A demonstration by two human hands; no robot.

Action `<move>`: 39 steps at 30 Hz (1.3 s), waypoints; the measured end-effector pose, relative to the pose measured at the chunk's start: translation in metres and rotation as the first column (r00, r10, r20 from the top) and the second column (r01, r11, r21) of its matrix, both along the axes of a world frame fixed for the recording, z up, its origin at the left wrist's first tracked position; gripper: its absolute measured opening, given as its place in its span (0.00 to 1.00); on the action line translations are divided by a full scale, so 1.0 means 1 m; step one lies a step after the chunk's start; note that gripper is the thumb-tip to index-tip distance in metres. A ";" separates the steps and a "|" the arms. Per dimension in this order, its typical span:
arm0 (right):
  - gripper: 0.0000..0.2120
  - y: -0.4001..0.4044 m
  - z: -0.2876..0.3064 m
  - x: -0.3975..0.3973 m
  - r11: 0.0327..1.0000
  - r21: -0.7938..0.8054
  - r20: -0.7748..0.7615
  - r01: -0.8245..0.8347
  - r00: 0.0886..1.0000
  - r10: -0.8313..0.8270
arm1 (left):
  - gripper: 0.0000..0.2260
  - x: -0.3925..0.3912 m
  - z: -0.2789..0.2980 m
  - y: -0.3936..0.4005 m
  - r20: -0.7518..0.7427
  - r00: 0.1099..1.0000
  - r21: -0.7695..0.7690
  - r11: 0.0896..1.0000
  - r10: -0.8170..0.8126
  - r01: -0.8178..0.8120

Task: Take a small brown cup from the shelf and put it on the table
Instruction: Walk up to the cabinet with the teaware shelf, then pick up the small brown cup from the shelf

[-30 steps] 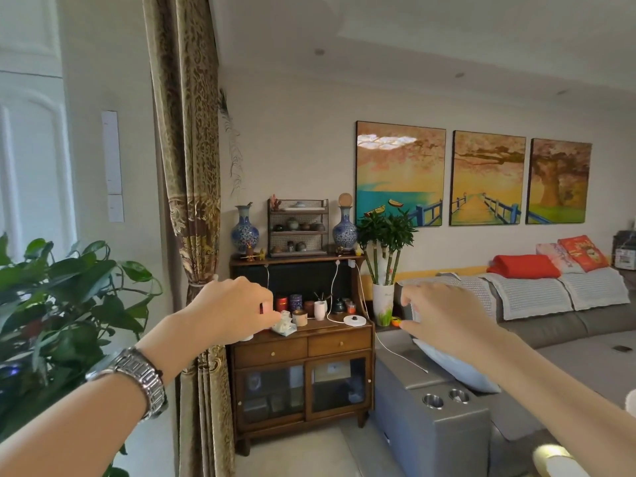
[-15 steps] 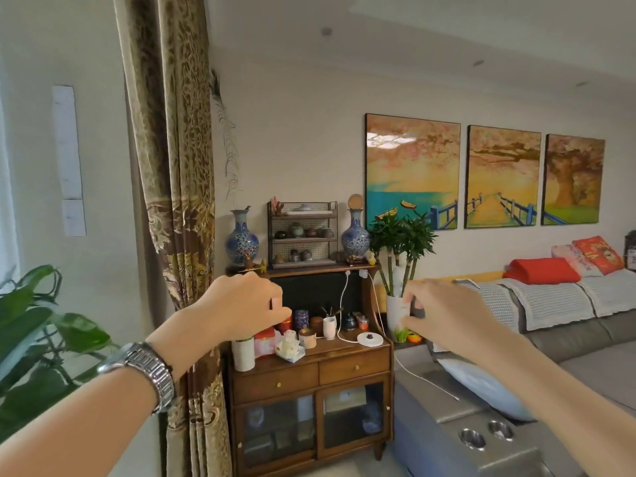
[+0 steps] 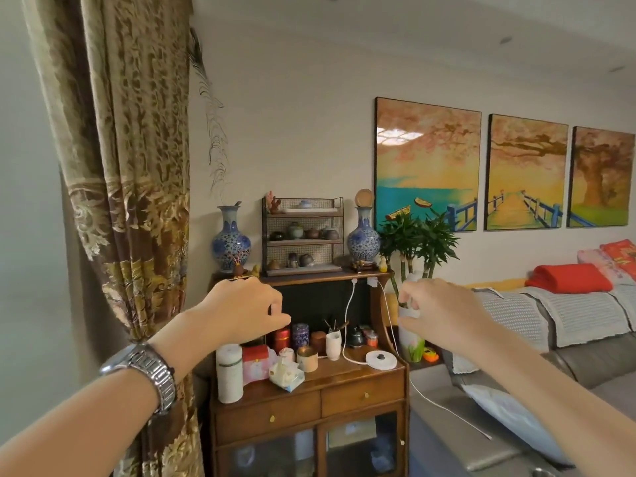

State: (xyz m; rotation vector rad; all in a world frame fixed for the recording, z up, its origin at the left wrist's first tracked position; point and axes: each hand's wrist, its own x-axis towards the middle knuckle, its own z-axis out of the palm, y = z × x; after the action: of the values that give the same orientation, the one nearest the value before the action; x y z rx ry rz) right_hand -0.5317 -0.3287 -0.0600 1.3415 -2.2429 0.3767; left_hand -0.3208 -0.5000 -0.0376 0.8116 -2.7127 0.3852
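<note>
A small wire shelf (image 3: 303,235) stands on top of a wooden cabinet (image 3: 309,404) straight ahead, some way beyond my reach. Its tiers hold several small cups. One brown cup (image 3: 312,233) sits on the middle tier and another brown cup (image 3: 274,265) sits at the left of the bottom tier. My left hand (image 3: 244,311), with a metal watch on the wrist, is raised in front of the cabinet's dark recess, its fingers curled in and holding nothing. My right hand (image 3: 444,315) hovers at the same height further right, also curled and holding nothing.
Blue-and-white vases (image 3: 230,241) (image 3: 363,237) flank the shelf. The cabinet's lower surface carries tins, a paper roll (image 3: 229,373), a tissue pack and a white cable (image 3: 347,325). A patterned curtain (image 3: 127,201) hangs at the left. A bamboo plant (image 3: 418,242) and a grey sofa (image 3: 550,356) are on the right.
The view has come closer to the cabinet and shelf, and the leafy plant at the left has dropped out of sight. Both hands stay raised and curled.
</note>
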 end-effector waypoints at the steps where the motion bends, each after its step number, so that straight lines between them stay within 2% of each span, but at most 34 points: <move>1: 0.13 -0.016 0.004 -0.014 1.000 -0.006 -0.004 -0.005 1.000 0.005 | 0.14 -0.014 0.005 -0.014 -0.010 1.000 -0.004 1.000 0.001 -0.001; 8: 0.12 -0.114 0.023 -0.099 0.999 -0.035 0.006 -0.026 1.000 0.026 | 0.14 -0.093 0.020 -0.102 -0.085 0.996 -0.009 1.000 0.009 -0.010; 12: 0.13 -0.162 0.011 -0.134 1.000 0.003 0.045 -0.022 0.999 0.022 | 0.14 -0.129 0.007 -0.150 -0.055 0.998 -0.002 1.000 0.008 -0.008; 20: 0.15 -0.267 -0.010 -0.200 0.999 0.048 0.016 0.001 1.000 -0.002 | 0.14 -0.201 -0.017 -0.262 -0.021 0.999 0.005 1.000 -0.024 0.024; 27: 0.11 -0.387 0.002 -0.257 0.997 0.055 0.020 0.046 0.999 -0.047 | 0.14 -0.266 -0.007 -0.386 -0.018 0.998 0.010 0.998 -0.064 0.064; 33: 0.07 -0.453 0.007 -0.301 0.998 0.012 0.059 0.056 0.997 -0.056 | 0.13 -0.325 0.012 -0.461 -0.026 0.991 -0.001 0.992 -0.130 0.130; 39: 0.13 -0.501 0.002 -0.350 0.997 -0.036 0.053 0.074 0.996 -0.072 | 0.12 -0.389 -0.003 -0.513 -0.013 0.980 0.004 0.980 -0.200 0.200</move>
State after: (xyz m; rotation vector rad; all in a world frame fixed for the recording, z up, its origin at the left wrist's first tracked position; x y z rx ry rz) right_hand -0.8818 -0.8295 -0.0581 1.2401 -2.3087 0.4302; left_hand -0.7101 -1.0134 -0.0406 0.5334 -2.7516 0.3267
